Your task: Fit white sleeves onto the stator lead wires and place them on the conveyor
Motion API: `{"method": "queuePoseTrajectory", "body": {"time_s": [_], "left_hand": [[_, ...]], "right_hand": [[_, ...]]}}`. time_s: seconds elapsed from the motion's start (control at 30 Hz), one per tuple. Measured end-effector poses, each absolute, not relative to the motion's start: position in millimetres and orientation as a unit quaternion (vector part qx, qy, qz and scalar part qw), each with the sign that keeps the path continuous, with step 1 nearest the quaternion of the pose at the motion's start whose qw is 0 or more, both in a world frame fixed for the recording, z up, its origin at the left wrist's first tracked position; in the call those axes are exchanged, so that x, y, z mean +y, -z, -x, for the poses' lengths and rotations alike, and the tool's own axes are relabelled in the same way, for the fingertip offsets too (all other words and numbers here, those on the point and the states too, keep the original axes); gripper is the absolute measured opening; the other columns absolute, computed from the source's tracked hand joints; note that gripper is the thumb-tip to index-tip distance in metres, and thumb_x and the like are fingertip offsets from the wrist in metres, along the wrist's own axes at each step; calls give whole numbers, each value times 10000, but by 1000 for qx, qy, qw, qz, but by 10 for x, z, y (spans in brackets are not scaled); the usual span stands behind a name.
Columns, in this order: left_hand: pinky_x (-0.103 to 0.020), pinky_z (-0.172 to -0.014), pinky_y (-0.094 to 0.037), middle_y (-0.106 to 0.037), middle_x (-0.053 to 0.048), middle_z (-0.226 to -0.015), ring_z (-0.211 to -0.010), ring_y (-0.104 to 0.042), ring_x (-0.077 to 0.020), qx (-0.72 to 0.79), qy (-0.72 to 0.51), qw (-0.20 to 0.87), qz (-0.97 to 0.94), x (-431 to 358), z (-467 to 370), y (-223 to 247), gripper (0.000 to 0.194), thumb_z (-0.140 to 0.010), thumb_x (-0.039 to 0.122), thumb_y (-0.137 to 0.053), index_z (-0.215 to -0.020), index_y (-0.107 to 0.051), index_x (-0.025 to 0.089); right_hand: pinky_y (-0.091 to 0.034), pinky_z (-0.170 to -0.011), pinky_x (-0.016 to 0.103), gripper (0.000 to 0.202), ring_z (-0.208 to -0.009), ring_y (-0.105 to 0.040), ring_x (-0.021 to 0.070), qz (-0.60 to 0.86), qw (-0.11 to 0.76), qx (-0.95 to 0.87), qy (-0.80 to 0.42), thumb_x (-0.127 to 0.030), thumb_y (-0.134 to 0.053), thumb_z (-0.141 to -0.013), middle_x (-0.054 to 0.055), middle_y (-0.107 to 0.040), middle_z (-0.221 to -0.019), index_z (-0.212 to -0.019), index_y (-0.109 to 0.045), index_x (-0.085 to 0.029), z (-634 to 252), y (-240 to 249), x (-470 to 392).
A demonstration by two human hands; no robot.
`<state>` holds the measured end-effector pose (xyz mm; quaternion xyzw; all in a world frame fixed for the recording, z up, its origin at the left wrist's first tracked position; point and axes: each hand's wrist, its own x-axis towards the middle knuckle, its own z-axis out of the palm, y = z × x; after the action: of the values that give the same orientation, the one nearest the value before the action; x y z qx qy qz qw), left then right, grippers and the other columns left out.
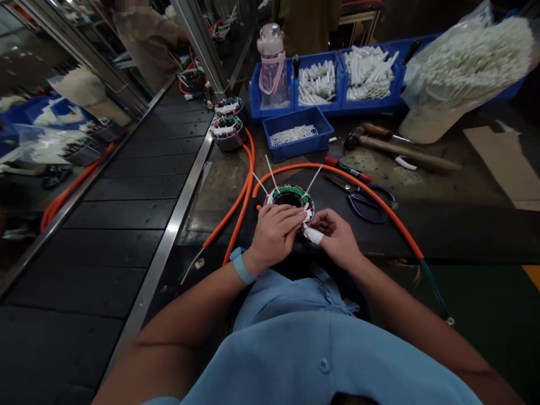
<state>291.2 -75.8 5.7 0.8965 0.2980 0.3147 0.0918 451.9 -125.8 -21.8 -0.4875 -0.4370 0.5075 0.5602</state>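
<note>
1. In the blue bins (337,109), the left one holds a bottle (273,70); the next two hold white tubes (371,73).
2. The small blue tray (301,148), in front of them, contains thin white pieces (293,135).
3. At the right, a pale pot (426,121) has many white sticks (485,62) above it, with clear plastic around them.
4. The ring (295,190) is on the bench, directly before the person. It shows a green band and a dark centre; three white strips (271,171) stand out from it, tilted differently.
5. The left hand (276,230) lies over the near edge, its fingers nearly straight and together; I cannot tell if it grips.
6. The right hand (340,236) is bent beside the ring, fingers curled, thumb wrapped in white; what it pinches, I cannot tell.
</note>
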Motion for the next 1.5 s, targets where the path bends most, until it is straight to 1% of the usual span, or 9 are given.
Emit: {"method": "queuePoseTrajectory", "body": {"time_s": [0.2, 0.37, 0.47, 0.57, 0.7, 0.87, 1.1, 1.33, 1.5], "left_hand": [[-398, -939, -360, -683, -40, -1097, -1059, -580, -181, 295, -324, 94, -894, -753, -2921, -50, 239, -884, 168, -504, -1077, -641, 202], [-399, -948, -354, -675, -36, -1117, -1080, -566, -182, 291, -323, 95, -896, -750, -2915, -43, 262, -879, 157, -500, -1098, -633, 208], [-394, -941, -358, -675, -37, -1116, -1077, -565, -179, 293, -319, 96, -896, -753, -2915, -46, 267, -882, 159, -490, -1100, -635, 213], [-394, -946, -357, -675, -39, -1115, -1078, -564, -179, 301, -312, 98, -896, -763, -2914, -44, 270, -881, 162, -487, -1102, -634, 212], [-398, -969, -346, -664, -36, -1134, -1101, -549, -181, 311, -287, 107, -900, -765, -2901, -89, 300, -868, 137, -468, -1117, -620, 207], [-408, -925, -367, -657, -81, -1086, -1031, -563, -222, 358, -156, 78, -917, -721, -2891, -277, 355, -873, 260, -498, -1210, -548, 160], [-386, -861, -370, -634, -88, -886, -856, -566, -209, 304, -41, -9, -952, -645, -2889, -384, 314, -934, 342, -383, -1065, -594, 149], [-388, -873, -360, -625, -84, -891, -865, -548, -218, 304, -78, -24, -949, -611, -2803, -296, 409, -928, 454, -387, -1148, -553, 153], [-410, -892, -349, -622, -94, -901, -886, -532, -233, 306, -113, 4, -945, -603, -2803, -239, 439, -871, 543, -448, -965, -603, 144]], "right_hand": [[-498, -740, 275, 318, -760, -631, 135, 465, 588, -411, -519, -273, -758, -613, -6, -656, -784, -770, -487, -219, -4520, 226, -1393], [-457, -616, 242, 310, -646, -562, 115, 510, 570, -416, -492, -291, -752, -588, -38, -575, -680, -727, -487, -210, -4460, 236, -1223], [-422, -559, 239, 287, -594, -515, 112, 534, 554, -438, -465, -331, -702, -643, -47, -518, -640, -709, -451, -209, -4447, 228, -1161], [-388, -594, 261, 147, -647, -511, 129, 575, 481, -581, -317, -309, -595, -759, -11, -557, -708, -769, -497, -200, -4514, 153, -1167], [-281, -623, 323, 153, -714, -450, 168, 504, 298, -809, 45, -259, -505, -849, 38, -579, -713, -732, -574, -189, -4660, -22, -1145], [-187, -583, 342, 264, -626, -337, 167, 331, 271, -875, 226, -221, -488, -855, 20, -479, -562, -596, -529, -196, -4738, -187, -1028], [-223, -625, 342, 184, -719, -414, 192, 424, 185, -875, 144, -185, -500, -818, 67, -560, -658, -655, -582, -171, -4726, -244, -510], [-345, -675, 263, 107, -764, -510, 150, 453, 292, -825, -169, -223, -504, -845, 28, -608, -827, -860, -598, -172, -4800, -159, -722], [-298, -665, 302, 146, -772, -457, 183, 440, 189, -877, -37, -195, -492, -846, 68, -586, -815, -819, -631, -161, -4752, -175, -775]]}}
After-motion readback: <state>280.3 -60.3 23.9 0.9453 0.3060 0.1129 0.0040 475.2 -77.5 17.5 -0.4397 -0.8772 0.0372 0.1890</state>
